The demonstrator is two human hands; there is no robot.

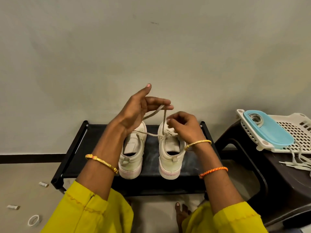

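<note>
- Shoelace (152, 114): rises from right shoe (170, 158), its top pinched between left hand (134, 111) fingertips.
- Right hand (183, 126): just below, fingers curled, pinching same strand near the eyelets.

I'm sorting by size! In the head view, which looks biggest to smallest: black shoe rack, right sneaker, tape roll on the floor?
1. black shoe rack
2. right sneaker
3. tape roll
</note>
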